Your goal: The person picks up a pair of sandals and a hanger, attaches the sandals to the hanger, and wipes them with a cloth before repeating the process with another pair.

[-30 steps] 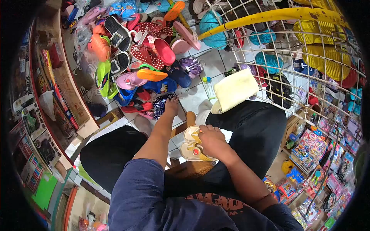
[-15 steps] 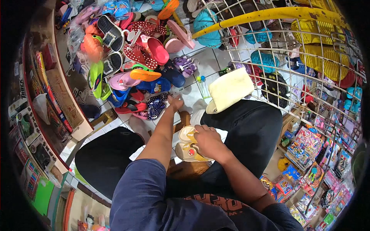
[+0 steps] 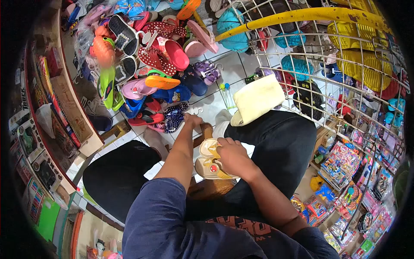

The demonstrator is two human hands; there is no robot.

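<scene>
My right hand [image 3: 235,157] is closed around a pair of beige children's sandals [image 3: 209,166] with yellow straps and a small red badge, held low between my knees. My left hand [image 3: 193,121] reaches forward at the near edge of a shoe pile, its fingers partly spread, and I see nothing in it. Just beyond its fingers is a white plastic shoe hanger [image 3: 195,111]. To its left lie navy sandals with white dots [image 3: 175,117]. Further into the pile are an orange-soled sandal [image 3: 162,82], blue sandals [image 3: 172,95] and purple sandals [image 3: 207,72].
A wire rack with a yellow bar [image 3: 302,16] stands at the upper right, with shoes behind it. A pale yellow folded item [image 3: 258,99] rests by my right knee. A wooden shelf [image 3: 71,103] runs along the left. Packaged toys [image 3: 340,159] are at the lower right.
My left hand has drawn back slightly toward me from the hanger beside the dotted sandals. My right hand keeps its hold on the beige sandals.
</scene>
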